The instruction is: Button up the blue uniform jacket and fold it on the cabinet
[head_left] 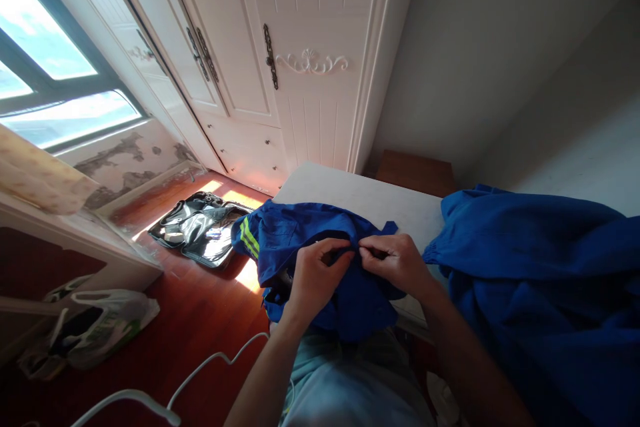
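The left hand (pixel 316 275) and the right hand (pixel 397 260) meet almost fingertip to fingertip over the near edge of a white bed (pixel 360 197). Both are closed in a pinch on the same fold of a blue work garment (pixel 305 240), the left gripping from the left side with its thumb on top, the right nipping the cloth just beside it. Neither hand is nearer than the other; the pinched spot lies between them, directly ahead of the body.

The garment is bunched, its bulk running left from the hands, where a sleeve with yellow-green reflective stripes (pixel 249 238) hangs off the bed's corner; a lower part droops toward the lap.

Right of the right hand, well apart from the pinch, lies a larger heap of blue cloth (pixel 540 267). Beyond the bed stands a white wardrobe (pixel 280 60). On the wooden floor (pixel 200 320) an open black bag (pixel 200 227) lies in sunlight, with a white plastic bag (pixel 100 327) nearer the left wall.
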{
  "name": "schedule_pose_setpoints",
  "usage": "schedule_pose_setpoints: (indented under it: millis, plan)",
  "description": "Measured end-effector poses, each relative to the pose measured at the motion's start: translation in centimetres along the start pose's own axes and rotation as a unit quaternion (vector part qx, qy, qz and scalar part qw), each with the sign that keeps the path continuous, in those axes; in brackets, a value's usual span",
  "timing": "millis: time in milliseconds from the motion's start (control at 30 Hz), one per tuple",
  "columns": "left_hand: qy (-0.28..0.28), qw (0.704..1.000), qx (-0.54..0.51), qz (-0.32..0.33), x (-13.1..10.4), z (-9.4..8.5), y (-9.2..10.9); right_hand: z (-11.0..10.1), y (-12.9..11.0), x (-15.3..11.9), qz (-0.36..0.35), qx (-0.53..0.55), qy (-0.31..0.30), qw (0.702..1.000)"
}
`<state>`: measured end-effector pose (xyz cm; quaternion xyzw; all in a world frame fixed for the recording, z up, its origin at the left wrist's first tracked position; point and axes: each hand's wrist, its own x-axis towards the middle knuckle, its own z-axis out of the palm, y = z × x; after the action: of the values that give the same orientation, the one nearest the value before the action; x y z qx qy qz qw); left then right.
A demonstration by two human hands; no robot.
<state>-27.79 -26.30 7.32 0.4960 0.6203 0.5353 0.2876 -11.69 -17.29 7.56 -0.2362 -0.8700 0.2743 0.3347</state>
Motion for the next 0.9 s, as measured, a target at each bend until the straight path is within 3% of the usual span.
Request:
schedule_pose_setpoints:
  millis: [100,200,400,567,733,900]
  plan:
    - [-0.021,0.998,-0.057,-0.017,0.0,-0.1,-0.2,-0.5,0.1,0.1,0.09,0.139,-0.05,0.985]
    - [-0.033,0.995,-0.088,-0.02,0.2,-0.3,-0.1,-0.3,0.1,0.1,0.14,0.2,-0.075,0.967]
    - [-0.014,0.993,-0.114,-0.038,0.9,-0.4,-0.8,1.0,-0.5,0.4,0.154,0.143,-0.036,0.977]
    - [-0.001,0.99,-0.117,-0.073,0.6,-0.1,-1.3,1.7,0.5,0.4,0.167,0.119,0.0,0.979]
    - [-0.027,0.993,-0.104,-0.041,0.5,-0.1,-1.3,1.2,1.4,0.3,0.205,0.183,-0.058,0.96]
    - [-0.063,0.988,-0.141,-0.025,0.8,-0.6,-1.1,0.3,0.1,0.2,0.173,0.164,-0.126,0.963]
